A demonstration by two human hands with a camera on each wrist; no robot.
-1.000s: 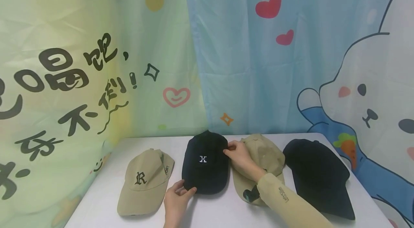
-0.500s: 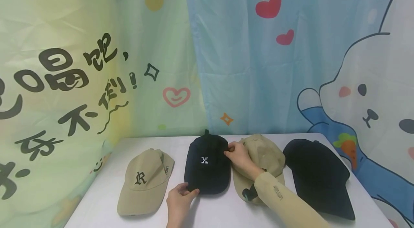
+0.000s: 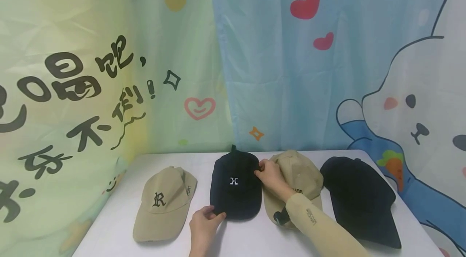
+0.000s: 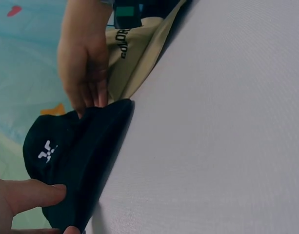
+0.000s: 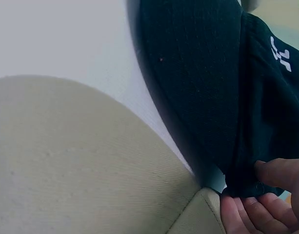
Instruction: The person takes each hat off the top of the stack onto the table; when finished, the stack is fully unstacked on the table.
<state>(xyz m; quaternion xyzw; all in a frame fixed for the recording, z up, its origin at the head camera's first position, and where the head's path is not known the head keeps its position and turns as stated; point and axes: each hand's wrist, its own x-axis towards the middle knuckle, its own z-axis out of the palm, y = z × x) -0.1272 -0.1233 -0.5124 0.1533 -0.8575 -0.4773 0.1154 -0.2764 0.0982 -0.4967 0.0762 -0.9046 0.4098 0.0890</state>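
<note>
A black cap (image 3: 236, 200) with a small white emblem lies brim forward on the table, between two beige caps. At the brim's left corner my left hand (image 3: 204, 224) pinches the edge; the left wrist view has its thumb (image 4: 39, 195) on top and fingertips low at the brim. My right hand (image 3: 272, 177) grips the right side of the crown where it meets the brim. In the right wrist view that hand's thumb (image 5: 281, 171) lies over the fabric, fingers below. Partly under the right forearm sits a beige lettered cap (image 3: 296, 168).
Toward the left lies a beige cap (image 3: 164, 204) marked with an R. A larger black cap (image 3: 360, 200) is at the right end of the row. The white table (image 3: 109, 236) backs onto a printed curtain (image 3: 255, 46).
The black cap has shifted slightly to the right and its crown sits lower, with a strap tip now standing up behind it. My left hand has moved a little right with the brim.
</note>
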